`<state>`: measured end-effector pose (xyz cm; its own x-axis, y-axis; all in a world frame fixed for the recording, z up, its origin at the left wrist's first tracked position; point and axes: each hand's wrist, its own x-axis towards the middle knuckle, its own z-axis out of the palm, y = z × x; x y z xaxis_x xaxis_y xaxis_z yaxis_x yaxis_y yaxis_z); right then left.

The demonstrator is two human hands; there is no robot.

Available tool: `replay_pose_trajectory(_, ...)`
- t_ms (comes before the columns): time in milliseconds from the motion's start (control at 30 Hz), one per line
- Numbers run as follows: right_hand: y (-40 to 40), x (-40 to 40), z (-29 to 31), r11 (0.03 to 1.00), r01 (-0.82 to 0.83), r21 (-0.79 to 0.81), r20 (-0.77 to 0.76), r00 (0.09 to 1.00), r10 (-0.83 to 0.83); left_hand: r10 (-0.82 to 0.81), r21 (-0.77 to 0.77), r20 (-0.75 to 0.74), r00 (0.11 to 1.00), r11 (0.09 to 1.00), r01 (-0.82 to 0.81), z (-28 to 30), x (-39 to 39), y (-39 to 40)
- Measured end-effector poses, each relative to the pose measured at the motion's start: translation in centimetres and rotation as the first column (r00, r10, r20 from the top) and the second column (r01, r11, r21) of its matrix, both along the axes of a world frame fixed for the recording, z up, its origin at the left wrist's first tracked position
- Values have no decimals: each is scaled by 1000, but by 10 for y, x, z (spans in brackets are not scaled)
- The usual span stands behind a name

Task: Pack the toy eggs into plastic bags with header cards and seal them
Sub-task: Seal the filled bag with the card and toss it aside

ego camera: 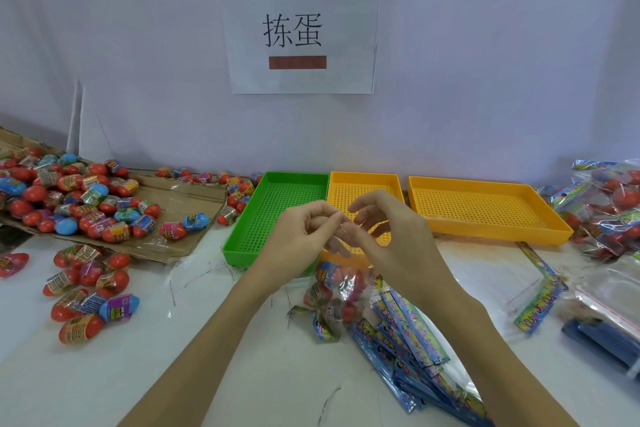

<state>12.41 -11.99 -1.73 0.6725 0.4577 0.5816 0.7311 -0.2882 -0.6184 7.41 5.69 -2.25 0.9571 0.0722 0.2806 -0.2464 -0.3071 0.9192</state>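
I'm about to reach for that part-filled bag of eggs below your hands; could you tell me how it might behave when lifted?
The clear bag of eggs looks thin and crinkled, so it will probably sag. The eggs inside seem loose and rounded, so they may shift or roll out if the mouth is unsealed. The glossy film could be slippery.

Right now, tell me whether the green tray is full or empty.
Empty: the green tray shows only its bare perforated floor, though the hands hide its near corner.

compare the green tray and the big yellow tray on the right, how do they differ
The green tray is green and runs lengthwise away from the person; the big yellow tray is yellow and lies crosswise. The left hand overlaps the green tray in view; nothing covers the big yellow one. Both are rectangular, perforated and hold nothing.
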Motion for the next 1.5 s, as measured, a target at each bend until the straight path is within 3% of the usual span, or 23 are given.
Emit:
replay_pose_trajectory(233,-3,7,-3,998,62,23,-68,996,-60,-77,-205,-176,981,978,40,5,1,8)
replay_pose_trajectory(433,-1,4,-5,996,69,-58,22,997,-68,-67,-232,-168,984,972,27,5,0,8)
replay_pose_trajectory(567,0,0,-4,994,73,-82,52,996,-69,11,-193,-139,990,981,-38,4,1,7)
replay_pose_trajectory(767,1,0,-4,985,105,-134,123,988,-89,-104,-220,-160,982,973,67,8,-3,9)
replay_pose_trajectory(900,1,-2,-3,989,98,-115,119,989,-84,-81,-194,-142,987,980,52,8,-4,8)
replay_pose_trajectory(1133,3,-1,-7,968,232,-95,77,971,-226,-34,-123,-126,991,992,18,6,-3,2)
replay_pose_trajectory(1300,-3,-1,-1,992,76,-97,79,995,-69,-4,-150,-106,994,989,-12,6,-3,2)
replay_pose_trajectory(1500,-3,0,-1,971,150,-184,191,975,-114,-33,-112,-102,994,994,22,7,-4,6)
